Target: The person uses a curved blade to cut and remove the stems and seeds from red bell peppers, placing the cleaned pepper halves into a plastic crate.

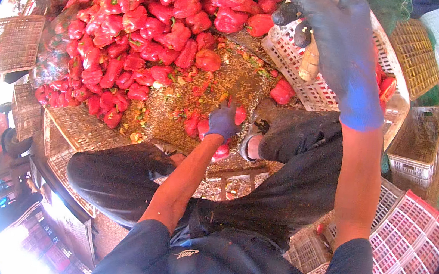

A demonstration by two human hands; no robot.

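My left hand [225, 120], in a blue work glove, reaches low between my feet among loose red bell peppers. A red bell pepper [240, 115] shows at its right side, and another pepper [192, 124] lies to its left. The back of the glove hides the fingers, so a hold cannot be made out. My right hand [330, 39], in a blue glove with dark coated fingers, is raised at upper right, curled around a wooden tool handle [309, 59]. The tool's working end is not visible. Beneath this hand stands a white plastic crate [292, 78].
A large heap of red bell peppers [134, 24] fills the upper left. Seeds and pepper scraps cover the ground [171, 127]. Plastic crates stand around me: a tan one [80, 128] at left, a yellow one [414, 58] and a pale one [414, 161] at right.
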